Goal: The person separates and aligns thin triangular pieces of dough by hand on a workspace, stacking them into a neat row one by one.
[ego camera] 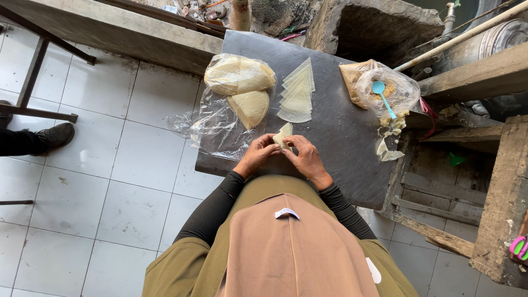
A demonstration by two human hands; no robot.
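Observation:
Both my hands meet over the near part of a dark grey board (pixel 341 137). My left hand (pixel 256 155) and my right hand (pixel 306 158) together pinch a small pale pastry sheet (pixel 284 135) folded into a cone shape. Just beyond it a fanned stack of thin pastry sheets (pixel 297 94) lies on the board. To the left, folded pale dough rounds (pixel 240 82) rest in and on clear plastic wrap (pixel 217 129). At the right, a clear bag of crumbly filling (pixel 391 89) holds a light blue spoon (pixel 383 97).
Filling crumbs and a folded pastry piece (pixel 388 149) lie near the board's right edge. Another person's dark shoe (pixel 55 136) rests on the white tiled floor at left. Rough wooden beams (pixel 503 198) and a concrete basin (pixel 379 27) stand at right and behind.

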